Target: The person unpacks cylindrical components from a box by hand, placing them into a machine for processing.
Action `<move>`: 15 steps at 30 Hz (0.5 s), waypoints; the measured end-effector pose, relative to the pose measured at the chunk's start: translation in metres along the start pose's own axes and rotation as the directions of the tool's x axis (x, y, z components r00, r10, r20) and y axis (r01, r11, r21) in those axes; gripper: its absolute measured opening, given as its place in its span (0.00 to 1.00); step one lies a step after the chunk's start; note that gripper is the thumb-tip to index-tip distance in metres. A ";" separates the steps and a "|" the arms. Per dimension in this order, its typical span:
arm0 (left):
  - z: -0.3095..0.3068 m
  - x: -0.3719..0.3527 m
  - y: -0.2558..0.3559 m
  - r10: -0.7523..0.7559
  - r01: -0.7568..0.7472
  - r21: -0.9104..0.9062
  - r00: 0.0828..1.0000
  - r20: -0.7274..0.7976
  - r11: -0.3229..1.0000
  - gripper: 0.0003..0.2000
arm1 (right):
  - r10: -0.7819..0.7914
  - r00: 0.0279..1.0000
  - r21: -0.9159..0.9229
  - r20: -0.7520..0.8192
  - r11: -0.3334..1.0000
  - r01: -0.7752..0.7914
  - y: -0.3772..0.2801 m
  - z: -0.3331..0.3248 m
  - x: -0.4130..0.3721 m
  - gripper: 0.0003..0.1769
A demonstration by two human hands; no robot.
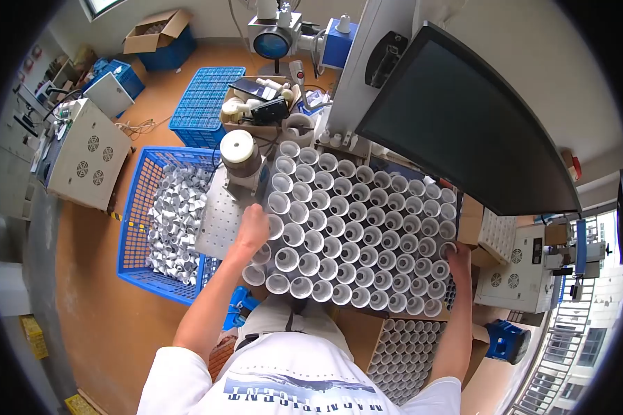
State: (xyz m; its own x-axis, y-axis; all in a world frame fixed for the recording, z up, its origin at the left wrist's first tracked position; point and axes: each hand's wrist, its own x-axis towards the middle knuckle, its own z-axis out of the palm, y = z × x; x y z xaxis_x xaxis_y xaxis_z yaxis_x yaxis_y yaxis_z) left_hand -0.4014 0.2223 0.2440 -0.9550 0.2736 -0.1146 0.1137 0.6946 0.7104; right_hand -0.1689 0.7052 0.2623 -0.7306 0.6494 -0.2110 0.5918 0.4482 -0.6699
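Note:
Rows of white cups (327, 247) stand open side up on the work surface in front of me. My left hand (254, 227) is at the left edge of the rows, beside a perforated metal plate (218, 223), with its fingers curled together; whatever they may hold is hidden. At the right edge of the rows, my right hand (457, 254) reaches to a cup, its fingers mostly hidden by the wrist and too small to read. A round-topped device (239, 153) stands on the plate just beyond my left hand.
A blue basket (127, 228) of small white parts sits at the left. A large monitor (471, 124) hangs over the back right. Below the surface, a carton (360, 339) stands beside more stacked cups (405, 353). Farther back are a blue crate (204, 100) and a cabinet (90, 155).

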 end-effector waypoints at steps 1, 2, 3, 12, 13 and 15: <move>0.013 0.009 -0.021 -0.042 0.042 0.048 0.999 -0.011 0.998 0.08 | 0.047 0.998 -0.055 0.037 0.997 -0.045 0.011 0.009 0.011 0.11; 0.027 0.013 -0.042 -0.040 0.042 0.058 0.999 -0.033 0.997 0.09 | 0.098 0.993 -0.112 0.072 0.990 -0.089 0.020 0.017 0.019 0.10; 0.040 0.015 -0.060 -0.037 0.041 0.070 0.998 -0.052 0.997 0.09 | 0.175 0.977 -0.054 0.119 0.984 -0.170 0.024 0.025 0.020 0.10; 0.064 -0.002 -0.070 -0.012 0.031 0.344 0.998 -0.058 0.938 0.08 | 0.095 0.993 0.018 0.066 0.995 -0.096 0.076 0.062 0.028 0.12; 0.070 -0.005 -0.077 -0.047 0.054 0.303 0.998 -0.031 0.952 0.08 | 0.082 0.995 -0.027 0.049 0.996 -0.080 0.082 0.055 0.026 0.12; 0.076 0.004 -0.089 -0.085 0.056 0.359 0.994 0.065 0.932 0.09 | 0.223 0.968 -0.014 0.112 0.975 -0.223 0.066 0.044 0.019 0.15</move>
State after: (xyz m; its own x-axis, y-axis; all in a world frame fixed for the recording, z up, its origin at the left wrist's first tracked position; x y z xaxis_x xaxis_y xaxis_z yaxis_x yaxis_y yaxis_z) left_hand -0.3947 0.2126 0.1277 -0.9414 0.2564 -0.2191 0.1510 0.9014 0.4058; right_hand -0.1586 0.7200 0.1824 -0.6134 0.6599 -0.4339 0.7449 0.3007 -0.5956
